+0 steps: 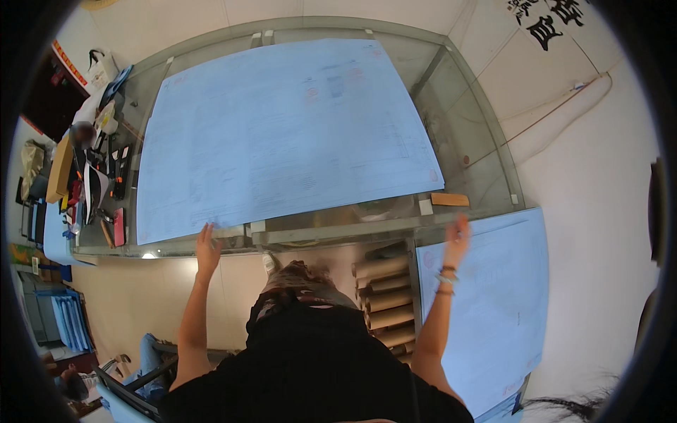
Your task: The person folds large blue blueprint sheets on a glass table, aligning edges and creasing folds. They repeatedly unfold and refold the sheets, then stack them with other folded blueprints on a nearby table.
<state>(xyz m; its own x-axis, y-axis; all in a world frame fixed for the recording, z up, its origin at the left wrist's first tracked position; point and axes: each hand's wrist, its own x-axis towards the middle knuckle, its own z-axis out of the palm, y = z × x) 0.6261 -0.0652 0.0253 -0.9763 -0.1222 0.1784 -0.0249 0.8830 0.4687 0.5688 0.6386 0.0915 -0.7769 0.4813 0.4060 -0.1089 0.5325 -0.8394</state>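
Observation:
A large blue printed sheet (289, 134) lies on the glass-topped table (479, 120). My left hand (207, 243) is open at the sheet's near edge, fingertips at or just over it. My right hand (457, 236) is smeared by motion, just below a small wooden block (449, 199) at the table's front right. It is over or beside a second pile of blue sheets (486, 303) on the lower right; whether it touches them I cannot tell.
Tools, a red phone-like object (119, 225) and a cardboard box (61, 169) crowd the left end. Brown rolls (384, 299) are racked below. At lower left are a chair (116, 388) and another person's jeans (149, 359). A wall (578, 155) stands at right.

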